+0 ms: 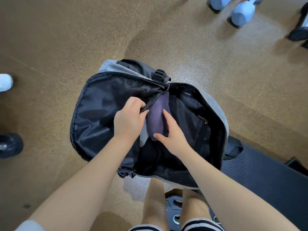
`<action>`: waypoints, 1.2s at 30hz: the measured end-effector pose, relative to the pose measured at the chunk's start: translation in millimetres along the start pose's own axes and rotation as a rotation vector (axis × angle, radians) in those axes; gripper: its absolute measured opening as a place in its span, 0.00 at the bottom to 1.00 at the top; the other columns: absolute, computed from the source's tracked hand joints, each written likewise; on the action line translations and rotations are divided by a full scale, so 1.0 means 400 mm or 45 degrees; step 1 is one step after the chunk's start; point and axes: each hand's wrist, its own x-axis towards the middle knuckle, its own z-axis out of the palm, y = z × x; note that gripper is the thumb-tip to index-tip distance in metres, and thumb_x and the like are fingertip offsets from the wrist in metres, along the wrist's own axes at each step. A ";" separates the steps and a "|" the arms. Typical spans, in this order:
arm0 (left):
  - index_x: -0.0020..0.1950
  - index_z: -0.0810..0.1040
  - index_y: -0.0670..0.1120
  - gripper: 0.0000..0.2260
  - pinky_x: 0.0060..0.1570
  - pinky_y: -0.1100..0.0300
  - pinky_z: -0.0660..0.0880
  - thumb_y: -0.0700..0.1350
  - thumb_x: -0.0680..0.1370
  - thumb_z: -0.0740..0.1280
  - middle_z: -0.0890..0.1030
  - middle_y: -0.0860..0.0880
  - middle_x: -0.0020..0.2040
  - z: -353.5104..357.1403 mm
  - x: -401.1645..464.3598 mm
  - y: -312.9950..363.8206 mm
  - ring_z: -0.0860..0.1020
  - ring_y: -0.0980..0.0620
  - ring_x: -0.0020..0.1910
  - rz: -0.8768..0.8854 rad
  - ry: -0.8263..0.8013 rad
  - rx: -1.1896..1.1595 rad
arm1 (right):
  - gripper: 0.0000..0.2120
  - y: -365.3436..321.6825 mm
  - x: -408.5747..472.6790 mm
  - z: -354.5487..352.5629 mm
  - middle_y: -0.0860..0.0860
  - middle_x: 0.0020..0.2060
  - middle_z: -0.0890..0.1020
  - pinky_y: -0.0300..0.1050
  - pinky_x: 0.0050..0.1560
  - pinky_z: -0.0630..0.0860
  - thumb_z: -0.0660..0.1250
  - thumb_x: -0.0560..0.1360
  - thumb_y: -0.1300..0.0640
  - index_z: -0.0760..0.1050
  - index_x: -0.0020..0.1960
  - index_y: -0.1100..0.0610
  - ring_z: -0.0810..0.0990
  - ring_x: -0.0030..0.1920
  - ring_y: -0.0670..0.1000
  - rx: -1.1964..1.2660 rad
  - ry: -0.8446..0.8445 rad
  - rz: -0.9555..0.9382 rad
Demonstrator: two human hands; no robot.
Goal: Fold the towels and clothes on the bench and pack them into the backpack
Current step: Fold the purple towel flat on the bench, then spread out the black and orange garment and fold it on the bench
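A grey backpack [215, 104] with black lining lies unzipped in front of me, its front flap [96, 114] folded out to the left. A folded purple towel [158, 117] sits in the main compartment. My left hand [128, 119] pinches the black edge of the flap beside the towel. My right hand [171, 132] rests flat on the towel, fingers spread and thumb under its near end. An inner zip pocket [202, 119] shows on the right wall. Other dark contents lie under the towel; I cannot tell what they are.
A black padded bench [260, 174] runs along the lower right, under the backpack's edge. Blue dumbbells [241, 14] stand on the brown floor at the top right. Another person's shoes [10, 145] are at the left edge. A weight plate [173, 209] lies between my legs.
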 end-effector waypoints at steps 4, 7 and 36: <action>0.43 0.76 0.41 0.06 0.32 0.60 0.66 0.42 0.71 0.68 0.78 0.47 0.45 0.006 -0.008 -0.004 0.73 0.52 0.37 0.003 0.028 -0.069 | 0.37 -0.046 0.087 0.027 0.51 0.75 0.59 0.40 0.74 0.52 0.70 0.71 0.63 0.56 0.75 0.59 0.55 0.75 0.47 -0.095 -0.029 -0.186; 0.47 0.76 0.41 0.05 0.34 0.57 0.70 0.41 0.73 0.69 0.77 0.47 0.48 0.016 -0.010 0.007 0.76 0.47 0.39 -0.059 -0.039 -0.119 | 0.36 -0.021 0.106 0.022 0.53 0.74 0.62 0.49 0.74 0.57 0.69 0.69 0.63 0.58 0.74 0.60 0.57 0.75 0.50 -0.246 -0.101 -0.264; 0.69 0.67 0.43 0.17 0.59 0.54 0.68 0.44 0.80 0.57 0.68 0.46 0.68 -0.021 -0.254 0.785 0.72 0.45 0.61 1.243 -1.315 0.457 | 0.13 0.183 -0.970 -0.258 0.56 0.59 0.79 0.44 0.58 0.69 0.60 0.78 0.58 0.74 0.60 0.61 0.75 0.60 0.56 0.254 0.732 1.017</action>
